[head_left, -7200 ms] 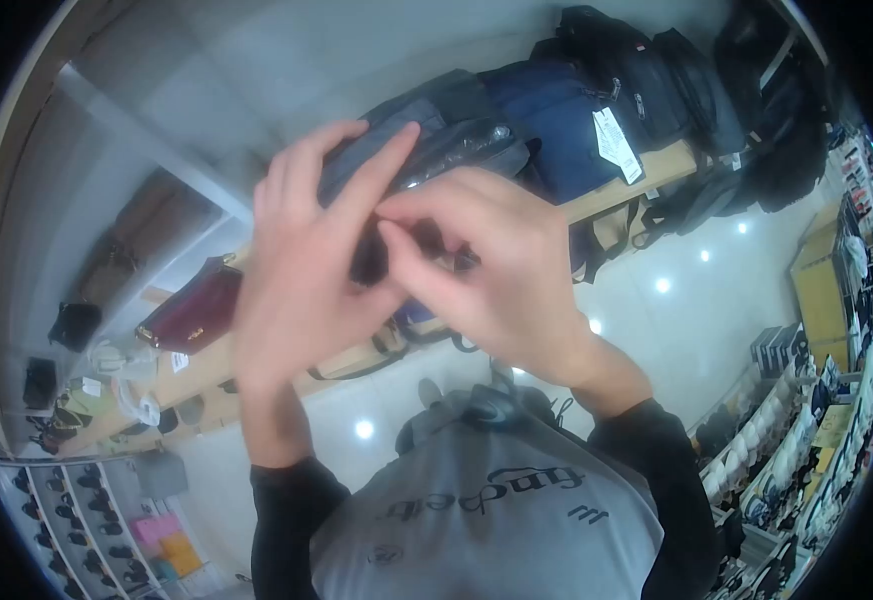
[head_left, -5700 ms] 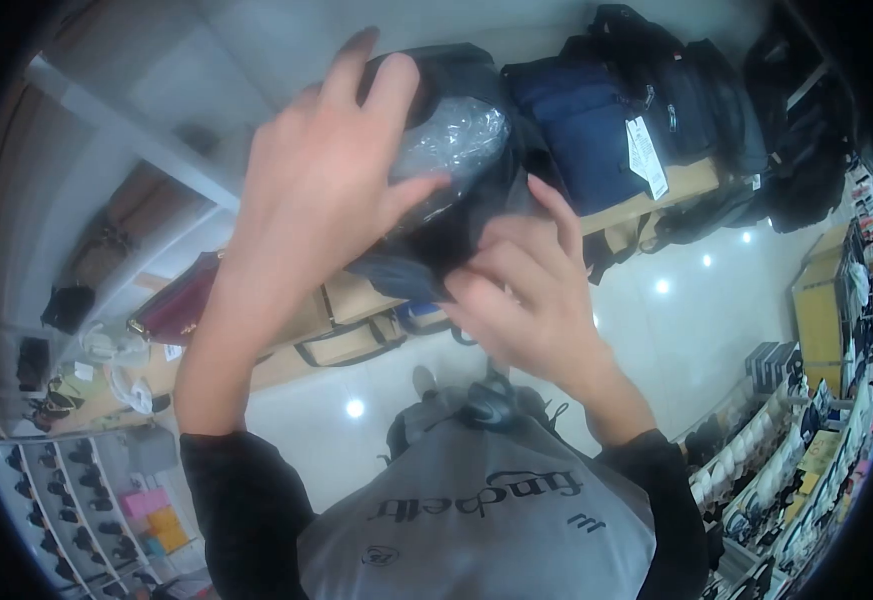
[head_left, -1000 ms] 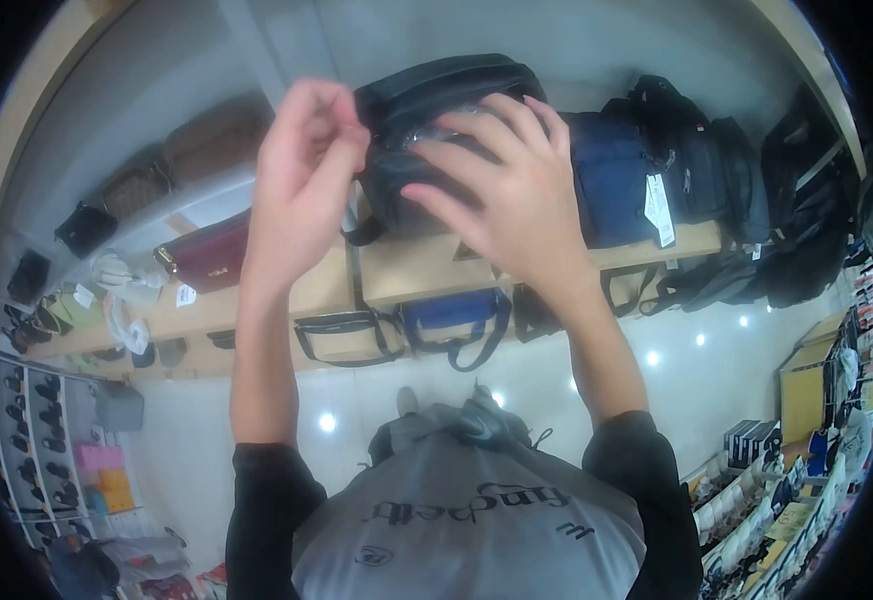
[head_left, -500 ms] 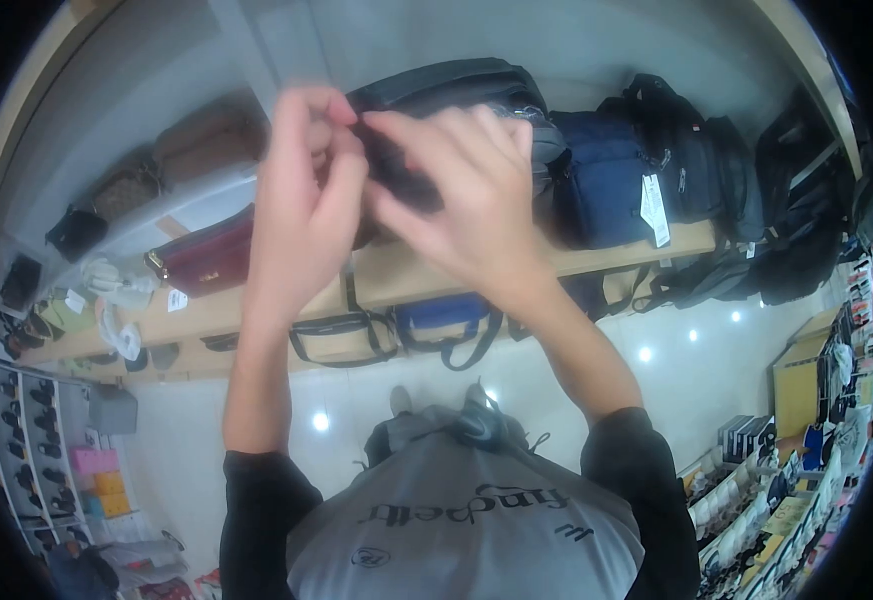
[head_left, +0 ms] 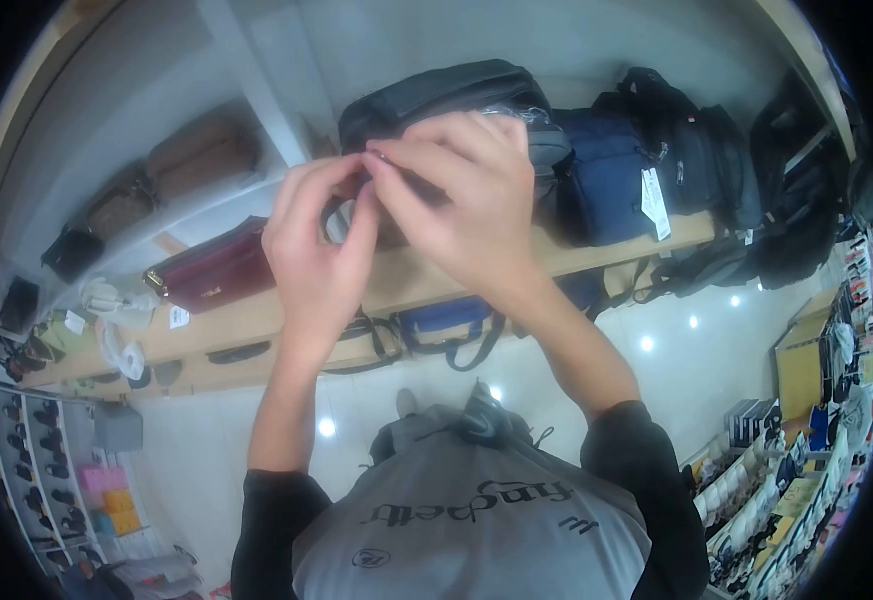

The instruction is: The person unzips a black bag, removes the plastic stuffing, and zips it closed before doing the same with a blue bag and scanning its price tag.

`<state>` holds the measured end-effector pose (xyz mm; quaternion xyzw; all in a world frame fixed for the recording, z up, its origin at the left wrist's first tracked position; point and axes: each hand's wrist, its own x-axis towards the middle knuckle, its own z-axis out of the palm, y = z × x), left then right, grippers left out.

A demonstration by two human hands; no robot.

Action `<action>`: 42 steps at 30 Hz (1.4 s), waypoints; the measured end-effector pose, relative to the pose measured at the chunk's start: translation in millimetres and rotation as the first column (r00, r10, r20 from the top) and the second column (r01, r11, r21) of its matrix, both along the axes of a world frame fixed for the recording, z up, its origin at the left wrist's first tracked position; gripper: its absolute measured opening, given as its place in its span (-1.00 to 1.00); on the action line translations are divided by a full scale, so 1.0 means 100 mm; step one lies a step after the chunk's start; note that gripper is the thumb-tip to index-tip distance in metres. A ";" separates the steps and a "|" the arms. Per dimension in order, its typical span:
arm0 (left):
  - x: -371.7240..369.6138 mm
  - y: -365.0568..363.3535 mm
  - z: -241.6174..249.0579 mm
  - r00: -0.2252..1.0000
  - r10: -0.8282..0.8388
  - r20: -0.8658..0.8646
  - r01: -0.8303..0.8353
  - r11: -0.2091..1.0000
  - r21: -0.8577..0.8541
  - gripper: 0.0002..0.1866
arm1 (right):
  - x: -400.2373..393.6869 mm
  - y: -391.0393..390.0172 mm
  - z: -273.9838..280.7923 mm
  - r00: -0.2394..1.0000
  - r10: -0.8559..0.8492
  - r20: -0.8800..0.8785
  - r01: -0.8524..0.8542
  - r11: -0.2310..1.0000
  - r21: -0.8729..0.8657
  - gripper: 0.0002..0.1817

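Since the last frames: right hand (head_left: 472, 195) off its spread over the black bag (head_left: 447, 85), now pinched; left hand (head_left: 312, 240) slightly lower, tips meeting the right's.

Biggest first. Pale floor (head_left: 697, 360) in front; wooden shelf (head_left: 407, 282) crossing under both wrists. Black bag on shelf, behind the hands, partly hidden by the right. Navy backpack (head_left: 597, 190) just beside it, white tag (head_left: 655, 205) hanging. Maroon bag (head_left: 212, 272) just left of the left hand.

Right grip: thumb and forefinger together, apparently on a small dark piece (head_left: 385, 157). Left grip: thumb and fingers curved, small gap; cannot tell whether it has hold.

Risks, my judgement: narrow fingertip contact could let the piece slip, lost against dark fabric or over the shelf's front edge. Left knuckles swinging out could knock the maroon bag; right elbow drifting could catch the tag.

Edges: upright post (head_left: 247, 80) near the left fingers. Room: pale wall above the black bag; aisle below.
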<state>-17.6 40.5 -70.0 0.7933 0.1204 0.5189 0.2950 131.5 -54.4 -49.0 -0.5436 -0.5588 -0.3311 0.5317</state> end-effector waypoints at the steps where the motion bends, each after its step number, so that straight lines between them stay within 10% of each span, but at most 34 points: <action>1: 0.00 0.00 -0.01 0.999 0.039 -0.014 -0.038 0.999 0.027 -0.71 | 0.01 0.01 0.01 1.000 -0.009 0.006 0.009 1.000 0.023 -0.89; 7: -0.07 0.15 -0.08 0.990 0.137 0.026 -0.138 0.990 0.015 -0.78 | 0.58 -0.30 0.21 0.942 -0.288 -0.174 0.314 0.937 0.150 -0.88; 11: -0.01 0.22 -0.12 0.985 0.117 0.131 -0.118 0.993 0.007 -0.83 | 1.01 -0.53 -0.09 0.709 -0.066 -0.702 0.091 0.996 -0.003 -0.74; 22: 0.17 0.16 -0.02 0.991 0.135 0.013 -0.135 0.991 0.012 -0.77 | 0.87 -0.74 -0.42 0.423 0.145 -0.894 -0.075 0.989 0.125 -0.67; 25: 0.26 0.12 0.04 0.992 0.083 0.098 -0.073 0.992 -0.103 -0.74 | 0.66 -0.82 -0.62 0.544 0.232 -0.806 -0.045 0.968 0.248 -0.74; 32: 0.28 0.14 -0.09 0.986 0.082 0.145 -0.065 0.991 -0.117 -0.73 | 0.39 -0.87 -0.95 0.834 -0.045 -0.550 -0.021 0.993 -0.112 -0.82; 37: 0.16 0.18 -0.18 0.992 0.030 0.125 -0.023 0.998 -0.057 -0.63 | 0.35 -0.82 -0.90 0.806 -0.029 -0.591 -0.050 0.992 -0.118 -0.84; 42: 0.13 0.22 -0.16 0.995 0.099 0.026 -0.101 0.992 0.081 -0.12 | 0.36 -0.77 -0.83 0.740 0.150 -0.656 -0.176 0.984 0.026 -0.86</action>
